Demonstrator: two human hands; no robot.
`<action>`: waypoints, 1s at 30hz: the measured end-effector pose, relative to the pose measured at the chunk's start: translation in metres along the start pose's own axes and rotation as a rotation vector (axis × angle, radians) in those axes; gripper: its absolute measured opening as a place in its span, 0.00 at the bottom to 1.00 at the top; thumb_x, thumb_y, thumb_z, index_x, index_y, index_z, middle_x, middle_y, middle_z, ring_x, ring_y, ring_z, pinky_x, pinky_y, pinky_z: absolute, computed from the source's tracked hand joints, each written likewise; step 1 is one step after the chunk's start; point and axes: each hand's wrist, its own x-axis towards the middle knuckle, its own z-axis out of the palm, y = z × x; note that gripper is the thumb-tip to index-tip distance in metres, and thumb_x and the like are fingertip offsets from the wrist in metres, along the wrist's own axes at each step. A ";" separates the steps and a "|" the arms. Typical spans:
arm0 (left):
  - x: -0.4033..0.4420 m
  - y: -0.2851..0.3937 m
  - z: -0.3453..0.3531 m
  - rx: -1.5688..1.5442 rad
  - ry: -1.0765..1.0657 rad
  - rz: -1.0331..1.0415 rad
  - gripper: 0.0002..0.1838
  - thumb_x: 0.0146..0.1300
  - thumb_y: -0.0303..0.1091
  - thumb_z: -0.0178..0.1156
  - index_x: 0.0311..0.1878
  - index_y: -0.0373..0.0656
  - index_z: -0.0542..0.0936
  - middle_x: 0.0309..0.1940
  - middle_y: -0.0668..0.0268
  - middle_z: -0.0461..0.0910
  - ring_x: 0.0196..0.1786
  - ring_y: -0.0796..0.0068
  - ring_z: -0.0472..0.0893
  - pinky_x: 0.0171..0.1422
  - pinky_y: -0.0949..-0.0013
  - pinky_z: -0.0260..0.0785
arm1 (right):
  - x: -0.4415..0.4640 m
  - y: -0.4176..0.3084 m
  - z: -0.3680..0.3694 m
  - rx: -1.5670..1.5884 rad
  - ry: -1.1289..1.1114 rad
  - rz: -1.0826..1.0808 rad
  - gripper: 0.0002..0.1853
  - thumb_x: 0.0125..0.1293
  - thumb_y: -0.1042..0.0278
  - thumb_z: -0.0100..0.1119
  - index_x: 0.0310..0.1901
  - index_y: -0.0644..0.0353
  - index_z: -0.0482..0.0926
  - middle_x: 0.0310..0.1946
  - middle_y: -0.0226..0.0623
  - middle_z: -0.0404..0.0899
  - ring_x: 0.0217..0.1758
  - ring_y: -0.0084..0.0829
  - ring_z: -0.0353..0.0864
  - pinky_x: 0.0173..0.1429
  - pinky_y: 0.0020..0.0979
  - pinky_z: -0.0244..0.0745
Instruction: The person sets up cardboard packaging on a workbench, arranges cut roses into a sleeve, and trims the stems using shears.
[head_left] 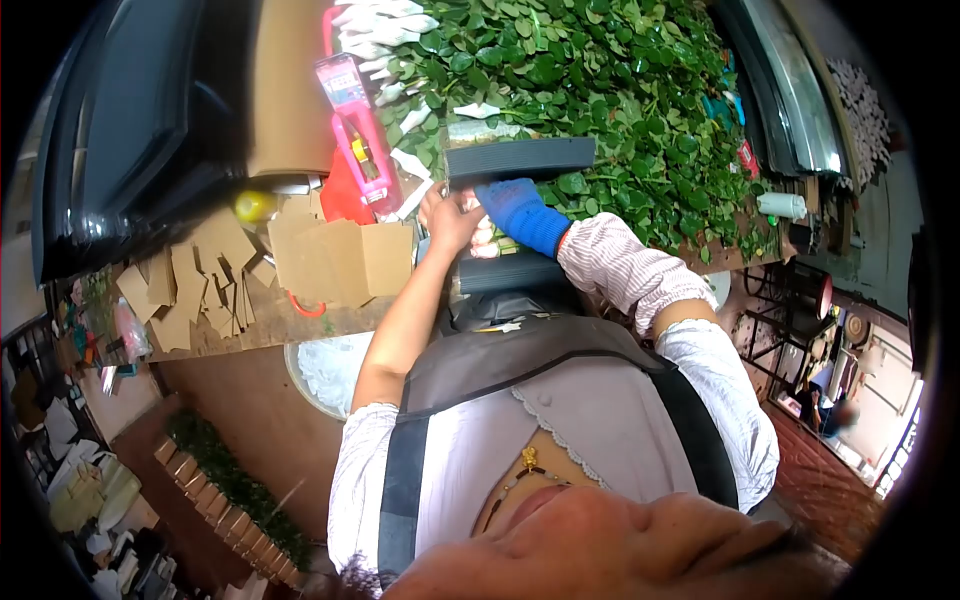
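Pale pink flower heads (484, 242) lie between two dark ribbed pieces, the far one (520, 158) and the near one (510, 272), at the table edge in front of my body. My bare left hand (451, 217) is at the left side of the flowers, its fingers bent around something I cannot make out. In a blue glove, my right hand (515, 212) reaches over the flowers from the right, close to the left hand. Its fingertips are hidden near the far ribbed piece.
Leafy green stems (620, 100) cover the table's far side, with white-wrapped buds (385, 25) at their left. A pink tape dispenser (365, 160), cardboard pieces (340, 260) and a yellow round object (255, 206) lie left. Below stands a bin (300, 375); a person (815, 408) is far right.
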 end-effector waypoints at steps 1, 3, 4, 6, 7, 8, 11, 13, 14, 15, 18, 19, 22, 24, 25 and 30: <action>-0.002 0.002 0.001 -0.009 0.039 0.010 0.25 0.47 0.53 0.74 0.39 0.41 0.86 0.69 0.42 0.64 0.72 0.43 0.59 0.74 0.44 0.49 | -0.002 0.002 -0.002 -0.001 0.000 0.006 0.12 0.67 0.61 0.53 0.48 0.50 0.82 0.41 0.38 0.87 0.43 0.39 0.88 0.43 0.44 0.79; 0.000 -0.001 0.008 -0.008 0.154 0.064 0.25 0.46 0.51 0.75 0.37 0.40 0.83 0.59 0.48 0.71 0.66 0.47 0.66 0.70 0.49 0.54 | -0.006 0.004 0.004 0.017 0.068 0.023 0.12 0.66 0.61 0.53 0.46 0.50 0.83 0.38 0.37 0.87 0.43 0.40 0.88 0.42 0.44 0.80; 0.000 -0.004 0.012 -0.039 0.178 0.063 0.25 0.46 0.51 0.75 0.38 0.41 0.81 0.54 0.51 0.74 0.63 0.49 0.68 0.68 0.50 0.57 | -0.004 0.006 0.010 0.002 0.078 0.008 0.11 0.66 0.61 0.53 0.46 0.50 0.83 0.38 0.37 0.87 0.43 0.40 0.88 0.43 0.44 0.80; -0.004 0.002 0.004 -0.029 0.149 0.054 0.30 0.44 0.50 0.77 0.43 0.39 0.77 0.49 0.54 0.76 0.59 0.51 0.71 0.64 0.51 0.58 | -0.001 0.009 0.018 -0.020 0.104 -0.018 0.11 0.66 0.62 0.53 0.46 0.49 0.82 0.37 0.38 0.87 0.43 0.40 0.87 0.43 0.46 0.80; -0.004 0.006 -0.001 -0.023 0.139 0.056 0.33 0.43 0.50 0.77 0.46 0.39 0.75 0.46 0.55 0.77 0.57 0.52 0.72 0.63 0.52 0.59 | 0.003 0.015 0.018 0.063 0.078 -0.044 0.11 0.65 0.61 0.54 0.45 0.52 0.81 0.38 0.43 0.86 0.43 0.46 0.86 0.45 0.48 0.79; -0.002 0.004 0.001 -0.050 0.194 0.096 0.30 0.42 0.48 0.78 0.42 0.42 0.74 0.41 0.57 0.76 0.53 0.52 0.73 0.58 0.53 0.61 | -0.001 0.020 0.009 0.143 0.085 -0.066 0.13 0.65 0.61 0.54 0.48 0.52 0.80 0.37 0.45 0.85 0.41 0.47 0.85 0.46 0.48 0.79; -0.005 0.009 -0.002 -0.062 0.201 0.082 0.32 0.42 0.47 0.79 0.44 0.41 0.73 0.41 0.55 0.76 0.51 0.51 0.74 0.57 0.52 0.62 | -0.024 0.029 -0.014 0.307 0.093 -0.078 0.20 0.64 0.57 0.58 0.54 0.56 0.78 0.38 0.49 0.84 0.42 0.52 0.83 0.50 0.49 0.77; -0.011 0.013 -0.009 -0.115 0.240 0.116 0.33 0.44 0.46 0.79 0.46 0.39 0.73 0.43 0.53 0.76 0.52 0.49 0.74 0.57 0.52 0.63 | -0.057 0.016 -0.049 0.467 0.284 -0.162 0.23 0.65 0.55 0.59 0.59 0.54 0.77 0.47 0.49 0.83 0.48 0.51 0.82 0.53 0.47 0.77; -0.014 0.014 -0.012 -0.133 0.244 0.132 0.33 0.45 0.46 0.79 0.48 0.38 0.72 0.43 0.52 0.76 0.52 0.49 0.74 0.57 0.52 0.63 | -0.072 0.008 -0.066 0.594 0.338 -0.209 0.24 0.65 0.54 0.59 0.60 0.53 0.77 0.49 0.49 0.82 0.48 0.52 0.82 0.53 0.46 0.78; -0.018 0.016 -0.018 -0.166 0.242 0.183 0.34 0.46 0.44 0.79 0.49 0.36 0.72 0.44 0.52 0.76 0.52 0.48 0.73 0.59 0.53 0.64 | -0.083 0.005 -0.071 0.609 0.359 -0.241 0.24 0.65 0.58 0.61 0.61 0.55 0.76 0.51 0.49 0.82 0.50 0.51 0.82 0.55 0.45 0.77; -0.028 0.020 -0.050 -0.156 0.237 0.227 0.27 0.51 0.40 0.76 0.48 0.38 0.74 0.45 0.55 0.76 0.50 0.52 0.74 0.57 0.57 0.66 | -0.114 -0.005 -0.077 0.641 0.427 -0.269 0.24 0.63 0.64 0.64 0.61 0.58 0.77 0.53 0.48 0.81 0.54 0.50 0.81 0.57 0.43 0.77; -0.025 0.016 -0.063 -0.271 0.246 0.262 0.20 0.56 0.36 0.72 0.46 0.40 0.75 0.43 0.57 0.76 0.45 0.57 0.75 0.52 0.60 0.68 | -0.118 -0.005 -0.072 0.598 0.485 -0.290 0.23 0.63 0.66 0.65 0.60 0.60 0.78 0.54 0.49 0.81 0.54 0.50 0.81 0.56 0.43 0.77; 0.009 0.021 -0.128 -0.367 0.309 0.193 0.11 0.61 0.30 0.66 0.44 0.40 0.77 0.36 0.58 0.77 0.39 0.60 0.76 0.44 0.61 0.69 | -0.127 -0.009 -0.048 0.564 0.401 -0.153 0.20 0.64 0.64 0.63 0.57 0.61 0.79 0.51 0.49 0.82 0.52 0.50 0.82 0.56 0.44 0.78; 0.064 0.017 -0.172 -0.081 0.566 0.406 0.12 0.63 0.31 0.64 0.47 0.38 0.76 0.41 0.55 0.77 0.46 0.52 0.77 0.50 0.56 0.69 | -0.123 -0.010 -0.049 0.565 0.425 -0.174 0.19 0.65 0.62 0.63 0.55 0.60 0.80 0.49 0.49 0.83 0.51 0.48 0.83 0.55 0.42 0.78; 0.100 0.004 -0.186 -0.014 0.588 0.382 0.15 0.62 0.32 0.64 0.50 0.37 0.75 0.44 0.52 0.77 0.49 0.48 0.76 0.54 0.51 0.68 | -0.123 -0.013 -0.054 0.553 0.467 -0.179 0.19 0.64 0.62 0.63 0.55 0.60 0.80 0.48 0.48 0.83 0.51 0.48 0.83 0.55 0.42 0.79; 0.203 0.007 -0.236 0.554 0.530 0.381 0.31 0.49 0.33 0.75 0.57 0.39 0.73 0.50 0.52 0.77 0.55 0.48 0.75 0.59 0.52 0.69 | -0.119 -0.008 -0.041 0.528 0.456 -0.172 0.19 0.64 0.62 0.64 0.54 0.60 0.81 0.48 0.47 0.84 0.50 0.47 0.84 0.53 0.42 0.79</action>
